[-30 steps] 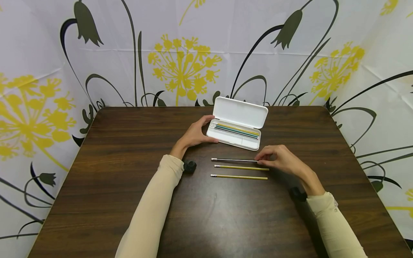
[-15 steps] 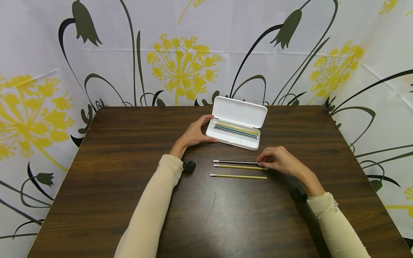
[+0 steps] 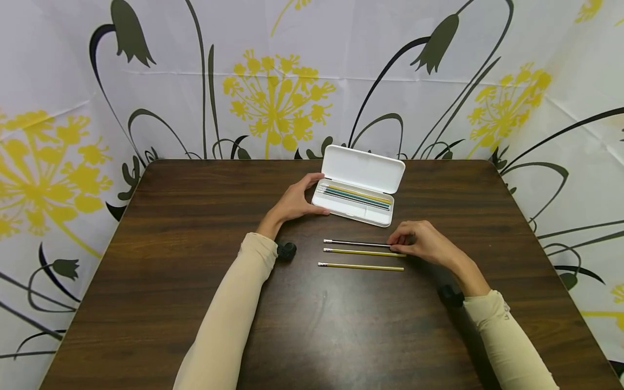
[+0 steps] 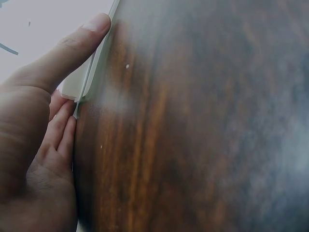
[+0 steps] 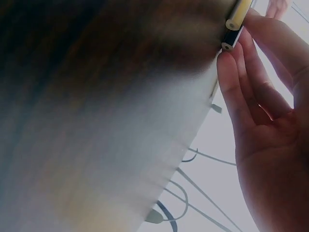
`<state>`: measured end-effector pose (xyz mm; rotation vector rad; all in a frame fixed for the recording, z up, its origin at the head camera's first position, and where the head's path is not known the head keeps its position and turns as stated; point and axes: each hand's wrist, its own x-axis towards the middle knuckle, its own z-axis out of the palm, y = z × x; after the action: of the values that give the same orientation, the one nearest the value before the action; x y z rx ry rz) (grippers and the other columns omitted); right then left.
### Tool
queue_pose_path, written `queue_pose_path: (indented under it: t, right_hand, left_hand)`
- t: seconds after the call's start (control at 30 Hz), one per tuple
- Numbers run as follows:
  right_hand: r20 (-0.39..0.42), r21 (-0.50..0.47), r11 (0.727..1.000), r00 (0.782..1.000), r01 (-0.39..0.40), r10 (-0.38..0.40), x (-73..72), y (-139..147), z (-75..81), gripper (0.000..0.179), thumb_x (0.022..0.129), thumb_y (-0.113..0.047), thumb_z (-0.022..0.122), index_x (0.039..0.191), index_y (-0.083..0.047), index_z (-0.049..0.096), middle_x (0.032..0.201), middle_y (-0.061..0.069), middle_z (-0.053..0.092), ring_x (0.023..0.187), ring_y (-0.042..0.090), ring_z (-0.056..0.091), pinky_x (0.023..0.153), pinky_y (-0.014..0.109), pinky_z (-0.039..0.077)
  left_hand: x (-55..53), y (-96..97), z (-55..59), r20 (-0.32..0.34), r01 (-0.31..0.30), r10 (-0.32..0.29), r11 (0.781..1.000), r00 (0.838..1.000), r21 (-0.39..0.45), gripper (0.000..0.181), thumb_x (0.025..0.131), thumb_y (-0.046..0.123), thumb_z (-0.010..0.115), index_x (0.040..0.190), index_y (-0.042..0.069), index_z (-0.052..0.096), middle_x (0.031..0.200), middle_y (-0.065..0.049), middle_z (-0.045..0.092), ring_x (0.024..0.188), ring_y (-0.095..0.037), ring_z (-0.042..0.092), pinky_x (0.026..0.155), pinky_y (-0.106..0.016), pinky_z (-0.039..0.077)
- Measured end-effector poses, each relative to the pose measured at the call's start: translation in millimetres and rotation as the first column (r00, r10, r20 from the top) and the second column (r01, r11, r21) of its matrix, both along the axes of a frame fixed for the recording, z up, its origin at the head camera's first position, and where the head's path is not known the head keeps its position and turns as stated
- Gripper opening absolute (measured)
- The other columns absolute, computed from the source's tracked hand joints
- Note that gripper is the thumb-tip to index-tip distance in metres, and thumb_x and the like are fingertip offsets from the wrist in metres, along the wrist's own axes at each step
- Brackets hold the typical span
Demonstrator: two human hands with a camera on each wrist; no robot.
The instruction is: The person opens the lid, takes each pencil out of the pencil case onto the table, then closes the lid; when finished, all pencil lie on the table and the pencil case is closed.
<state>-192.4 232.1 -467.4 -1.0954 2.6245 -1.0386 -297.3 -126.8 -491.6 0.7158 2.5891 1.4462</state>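
Observation:
My left hand (image 3: pixel 294 200) grips the left end of an open white pencil case (image 3: pixel 352 213), thumb along the front edge and fingers behind. The left wrist view shows the thumb (image 4: pixel 72 50) lying against the case's side (image 4: pixel 77 82). Several pencils (image 3: pixel 358 196), yellow, green and dark, lie inside the case. In front of it, my right hand (image 3: pixel 424 241) pinches the right end of a dark pencil (image 3: pixel 356 243). Just below that lies a yellow pencil (image 3: pixel 363 252); in the right wrist view its blunt end (image 5: pixel 231 23) shows right beside the dark one's end (image 5: pixel 227 46).
A second yellow pencil (image 3: pixel 361 266) lies nearer me, roughly parallel to the others. The case's lid (image 3: pixel 363 169) stands raised at the back, near the far edge of the brown wooden table (image 3: pixel 195 227). Behind hangs a white cloth (image 3: pixel 185 92) with flower prints.
The dark pencil, pinched in my right hand, has shifted slightly right and toward the yellow pencil, its eraser end then lifting back a little. My left hand keeps its place on the case.

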Motion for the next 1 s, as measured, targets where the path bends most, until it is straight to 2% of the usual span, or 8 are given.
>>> queue_pose_path:
  t: [0.17,0.27,0.37,0.47,0.57,0.73,1.0]
  right_hand:
    - [-0.016,0.007,1.000,1.000,0.013,-0.012,-2.0,1,2.2,0.016,0.082,-0.011,0.081,0.096,-0.015,0.076,0.091,-0.010,0.066,0.077,0.008,0.062,0.065,0.031,0.052]
    - [-0.051,-0.005,0.999,0.998,0.044,-0.044,-8.0,1,7.7,0.016,0.082,-0.012,0.081,0.097,-0.014,0.076,0.090,-0.011,0.066,0.076,0.008,0.061,0.065,0.031,0.052]
    - [-0.118,-0.021,0.995,0.988,0.100,-0.102,-19.6,-3,15.7,0.016,0.082,-0.009,0.081,0.096,-0.011,0.076,0.088,-0.008,0.067,0.075,0.009,0.060,0.065,0.032,0.052]
    - [-0.197,-0.013,0.986,0.967,0.165,-0.165,-34.4,-9,23.5,0.013,0.082,-0.005,0.079,0.095,-0.006,0.076,0.085,-0.003,0.067,0.074,0.014,0.060,0.065,0.033,0.051]
    - [-0.240,0.022,0.974,0.947,0.223,-0.212,-50.8,-18,29.6,0.012,0.085,-0.005,0.077,0.096,-0.002,0.076,0.084,0.002,0.067,0.075,0.018,0.060,0.067,0.035,0.050]
    - [-0.216,0.096,0.961,0.948,0.260,-0.235,-72.7,-31,32.9,0.012,0.088,-0.008,0.074,0.098,-0.002,0.076,0.085,0.005,0.067,0.075,0.020,0.058,0.067,0.036,0.047]
    - [-0.190,0.150,0.958,0.958,0.244,-0.214,-86.7,-41,24.0,0.010,0.086,-0.008,0.075,0.095,-0.004,0.077,0.084,0.004,0.067,0.076,0.019,0.063,0.068,0.038,0.049]
  left_hand:
    - [-0.9,1.2,-0.6,-0.004,0.005,-0.005,1.000,1.000,-0.007,0.098,0.066,0.030,0.093,0.147,0.014,0.041,0.148,0.000,0.044,0.134,-0.015,0.041,0.109,-0.031,0.031]
    - [-1.6,1.5,-1.2,-0.003,0.006,-0.006,1.000,1.000,-0.009,0.098,0.066,0.031,0.093,0.147,0.014,0.041,0.148,0.001,0.044,0.134,-0.015,0.041,0.109,-0.031,0.031]
    - [-2.0,1.2,-1.5,-0.002,0.005,-0.005,1.000,1.000,-0.004,0.098,0.066,0.030,0.093,0.147,0.014,0.041,0.148,0.001,0.044,0.134,-0.015,0.041,0.109,-0.031,0.031]
    - [-2.0,0.8,-1.6,-0.001,0.003,-0.003,1.000,1.000,-0.001,0.098,0.065,0.030,0.094,0.147,0.015,0.041,0.148,0.000,0.044,0.134,-0.015,0.041,0.109,-0.031,0.031]
    - [-1.8,-0.3,-2.3,-0.001,0.003,-0.003,1.000,1.000,-0.004,0.098,0.065,0.031,0.094,0.147,0.015,0.041,0.148,0.000,0.044,0.134,-0.015,0.041,0.109,-0.031,0.031]
    - [-1.6,-0.9,-3.7,-0.008,0.007,-0.007,1.000,1.000,0.000,0.098,0.065,0.031,0.094,0.146,0.015,0.041,0.147,0.001,0.045,0.134,-0.014,0.041,0.109,-0.031,0.031]
    - [-2.8,-0.8,-3.2,-0.014,0.012,-0.012,1.000,1.000,-0.001,0.098,0.065,0.029,0.094,0.146,0.015,0.041,0.147,0.001,0.045,0.134,-0.013,0.041,0.109,-0.030,0.031]
